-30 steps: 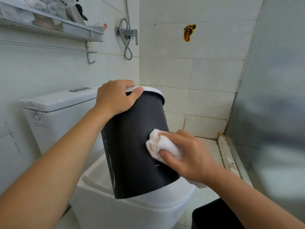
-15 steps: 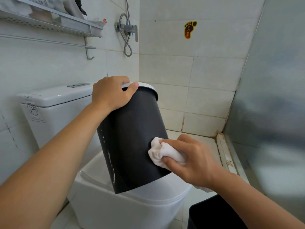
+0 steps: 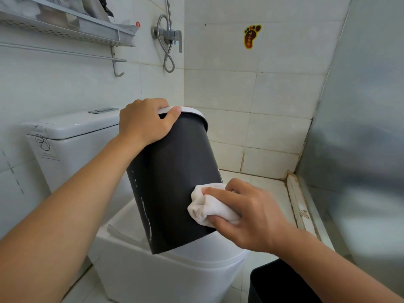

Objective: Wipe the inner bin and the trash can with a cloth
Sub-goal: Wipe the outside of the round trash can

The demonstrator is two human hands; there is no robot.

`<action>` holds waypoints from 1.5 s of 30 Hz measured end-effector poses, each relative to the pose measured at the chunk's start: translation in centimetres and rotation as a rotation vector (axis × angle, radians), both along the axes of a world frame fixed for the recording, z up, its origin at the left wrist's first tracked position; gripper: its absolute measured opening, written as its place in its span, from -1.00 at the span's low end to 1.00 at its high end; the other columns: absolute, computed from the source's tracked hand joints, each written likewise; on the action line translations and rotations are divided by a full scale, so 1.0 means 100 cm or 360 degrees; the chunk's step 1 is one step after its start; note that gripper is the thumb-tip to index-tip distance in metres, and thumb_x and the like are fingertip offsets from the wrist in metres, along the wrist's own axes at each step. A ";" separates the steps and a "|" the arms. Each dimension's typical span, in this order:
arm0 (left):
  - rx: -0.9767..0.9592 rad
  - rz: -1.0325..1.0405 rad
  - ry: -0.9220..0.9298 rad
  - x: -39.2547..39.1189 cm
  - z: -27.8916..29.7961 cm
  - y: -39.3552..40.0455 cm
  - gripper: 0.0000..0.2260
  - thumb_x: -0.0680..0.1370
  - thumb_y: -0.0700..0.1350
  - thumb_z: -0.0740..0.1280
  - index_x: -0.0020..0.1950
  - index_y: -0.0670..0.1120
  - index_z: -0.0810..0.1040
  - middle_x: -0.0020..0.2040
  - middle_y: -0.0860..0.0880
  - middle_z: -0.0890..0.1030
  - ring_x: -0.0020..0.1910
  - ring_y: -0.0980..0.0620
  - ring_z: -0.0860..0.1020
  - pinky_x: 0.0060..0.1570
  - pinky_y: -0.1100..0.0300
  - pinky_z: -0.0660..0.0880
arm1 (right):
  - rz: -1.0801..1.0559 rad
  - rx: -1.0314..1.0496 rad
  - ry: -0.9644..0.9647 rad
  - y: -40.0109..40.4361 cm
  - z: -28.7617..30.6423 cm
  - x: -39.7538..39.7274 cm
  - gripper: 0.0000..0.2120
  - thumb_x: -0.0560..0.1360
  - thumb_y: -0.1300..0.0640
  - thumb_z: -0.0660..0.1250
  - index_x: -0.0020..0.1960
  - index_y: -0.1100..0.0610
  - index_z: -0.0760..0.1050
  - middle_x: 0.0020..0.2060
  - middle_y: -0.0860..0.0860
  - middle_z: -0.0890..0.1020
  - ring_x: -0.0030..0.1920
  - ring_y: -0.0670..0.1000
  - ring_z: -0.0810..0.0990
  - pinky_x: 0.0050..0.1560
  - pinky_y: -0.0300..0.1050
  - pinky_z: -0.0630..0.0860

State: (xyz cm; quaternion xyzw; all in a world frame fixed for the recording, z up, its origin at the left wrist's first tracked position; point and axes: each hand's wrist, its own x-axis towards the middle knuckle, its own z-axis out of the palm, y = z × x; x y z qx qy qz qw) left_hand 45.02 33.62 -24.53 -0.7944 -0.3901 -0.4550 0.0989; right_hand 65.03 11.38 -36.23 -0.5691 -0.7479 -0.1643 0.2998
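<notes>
A dark grey trash can (image 3: 172, 180) with a white top ring stands tilted on the closed toilet lid (image 3: 196, 256). My left hand (image 3: 144, 121) grips its white rim at the top. My right hand (image 3: 247, 217) holds a bunched white cloth (image 3: 207, 206) and presses it against the can's lower right side. White streaks mark the can's left side. A black bin (image 3: 277, 285) shows at the bottom right, partly hidden by my right forearm.
The white toilet tank (image 3: 72, 132) is at the left against the tiled wall. A wall shelf (image 3: 65, 29) with a towel bar hangs above it. A shower valve and hose (image 3: 168, 42) sit in the corner. A frosted panel (image 3: 360, 127) closes off the right.
The cloth and my right hand have slid down and left along the can's side. The can has tipped a little. My left hand keeps its grip on the rim.
</notes>
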 end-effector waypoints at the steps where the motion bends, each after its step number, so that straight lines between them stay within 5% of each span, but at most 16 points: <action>1: 0.0000 0.0005 0.0002 -0.001 0.000 0.000 -0.57 0.62 0.27 0.21 -0.27 -0.02 0.46 -0.38 0.04 0.50 -0.25 -0.15 0.49 -0.22 0.10 0.31 | -0.0015 -0.0001 -0.0013 0.001 0.000 0.001 -0.62 0.50 -0.23 0.34 0.30 -0.27 0.54 -0.14 -0.12 0.50 -0.22 -0.10 0.46 -0.35 -0.14 0.45; 7: 0.0010 -0.0193 -0.0039 -0.005 -0.001 -0.005 -0.56 0.57 0.30 0.19 -0.27 -0.03 0.46 -0.41 0.02 0.47 -0.29 -0.14 0.49 -0.24 0.08 0.36 | -0.0283 -0.0033 0.0387 0.012 0.008 0.001 -0.58 0.49 -0.33 0.22 0.33 -0.36 0.48 -0.21 -0.14 0.51 -0.27 -0.09 0.54 -0.26 -0.06 0.55; 18: -0.0054 0.0223 0.0037 -0.002 0.001 -0.006 -0.57 0.64 0.25 0.21 -0.24 -0.04 0.50 -0.35 -0.01 0.51 -0.23 -0.17 0.48 -0.20 0.08 0.30 | -0.0109 -0.0096 -0.0072 -0.002 0.007 0.004 -0.63 0.50 -0.27 0.34 0.30 -0.33 0.51 -0.19 -0.16 0.45 -0.28 -0.10 0.41 -0.37 -0.22 0.30; 25: 0.0042 -0.0094 0.0015 0.002 0.003 -0.015 -0.56 0.60 0.27 0.22 -0.31 -0.01 0.40 -0.43 0.03 0.44 -0.32 -0.10 0.45 -0.24 0.11 0.28 | -0.0301 -0.0033 0.0270 0.008 0.014 -0.005 -0.58 0.49 -0.33 0.23 0.33 -0.34 0.47 -0.22 -0.13 0.49 -0.30 -0.08 0.50 -0.32 -0.08 0.52; 30: 0.0031 -0.0330 -0.0006 0.003 0.004 -0.017 -0.56 0.58 0.27 0.21 -0.30 -0.04 0.45 -0.44 0.01 0.42 -0.36 -0.06 0.42 -0.26 0.07 0.37 | -0.0404 -0.0006 0.0491 0.013 0.018 -0.006 -0.63 0.51 -0.31 0.26 0.31 -0.39 0.47 -0.23 -0.13 0.50 -0.25 -0.12 0.53 -0.24 -0.14 0.50; 40: 0.0026 -0.0071 -0.0031 -0.007 -0.001 -0.004 -0.52 0.60 0.27 0.18 -0.35 -0.05 0.30 -0.44 -0.01 0.41 -0.34 -0.14 0.43 -0.30 0.09 0.28 | -0.0033 -0.0042 0.0078 -0.001 -0.004 0.001 -0.53 0.48 -0.28 0.35 0.38 -0.27 0.50 -0.09 -0.13 0.52 -0.18 -0.10 0.49 -0.30 -0.15 0.47; 45: -0.0013 -0.0431 -0.0164 -0.009 0.000 -0.013 -0.53 0.59 0.18 0.26 -0.38 -0.08 0.29 -0.46 0.01 0.28 -0.41 -0.02 0.29 -0.35 0.14 0.18 | -0.0181 0.0003 0.0384 0.008 0.003 0.000 -0.50 0.46 -0.32 0.31 0.40 -0.38 0.40 -0.14 -0.14 0.52 -0.21 -0.07 0.56 -0.24 -0.02 0.56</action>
